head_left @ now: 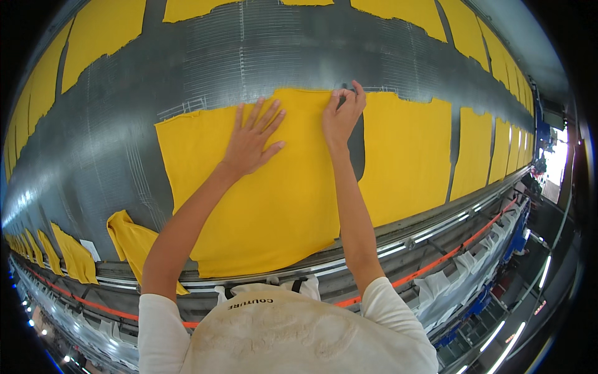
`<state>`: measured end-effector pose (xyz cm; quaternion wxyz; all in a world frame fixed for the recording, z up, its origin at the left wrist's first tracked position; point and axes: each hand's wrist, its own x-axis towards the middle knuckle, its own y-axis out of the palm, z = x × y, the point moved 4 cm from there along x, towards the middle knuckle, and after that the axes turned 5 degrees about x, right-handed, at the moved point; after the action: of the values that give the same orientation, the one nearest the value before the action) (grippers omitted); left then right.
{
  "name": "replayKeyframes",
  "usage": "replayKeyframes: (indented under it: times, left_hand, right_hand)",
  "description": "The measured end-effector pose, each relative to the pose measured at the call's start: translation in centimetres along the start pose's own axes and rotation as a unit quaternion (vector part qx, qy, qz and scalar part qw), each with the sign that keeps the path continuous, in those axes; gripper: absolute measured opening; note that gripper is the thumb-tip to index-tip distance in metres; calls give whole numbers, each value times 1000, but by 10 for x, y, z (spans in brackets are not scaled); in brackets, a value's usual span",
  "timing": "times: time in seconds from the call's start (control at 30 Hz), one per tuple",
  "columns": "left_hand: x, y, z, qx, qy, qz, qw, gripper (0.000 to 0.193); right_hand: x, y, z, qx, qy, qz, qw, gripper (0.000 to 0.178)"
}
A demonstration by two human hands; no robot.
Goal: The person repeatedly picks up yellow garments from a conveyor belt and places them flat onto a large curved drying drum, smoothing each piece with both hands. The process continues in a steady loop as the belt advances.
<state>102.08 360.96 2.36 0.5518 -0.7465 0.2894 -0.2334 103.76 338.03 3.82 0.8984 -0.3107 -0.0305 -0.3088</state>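
Note:
A yellow fabric panel (261,206) lies in front of me on the long dark table, its near edge hanging over the metal rail. My left hand (254,142) rests flat on the panel close to its far edge, fingers spread. At the panel's far right corner is my right hand (344,118), with thumb and forefinger pinched together at the fabric's edge and the other fingers raised. The bit of cloth between those fingertips is mostly hidden. Just right of this hand, past a narrow dark gap, a second yellow panel (408,149) lies flat.
The dark table surface (212,59) bears pale printed guide lines. More yellow panels (106,37) line its far side. To the left, a crumpled yellow piece (132,240) droops over the near edge. Metal rails and an orange-red bar (436,258) run along the near side.

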Motion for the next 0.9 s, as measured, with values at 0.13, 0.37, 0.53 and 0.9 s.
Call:
replayKeyframes:
  times: [0.13, 0.37, 0.53, 0.9]
  left_hand:
    - [38, 7, -11, 2, -17, -37, 999, 70]
    - [76, 10, -32, 7, -4, -46, 999, 74]
    - [92, 22, -48, -7, 17, -55, 998, 76]
    - [94, 28, -50, 1, -17, -78, 997, 72]
  right_hand:
    - [12, 7, -15, -108, -50, 10, 993, 10]
    - [9, -4, -6, -110, -54, 3, 992, 12]
    - [-33, -64, -1, -68, 38, -38, 996, 17]
    - [-174, -132, -2, -100, 168, 43, 980, 29]
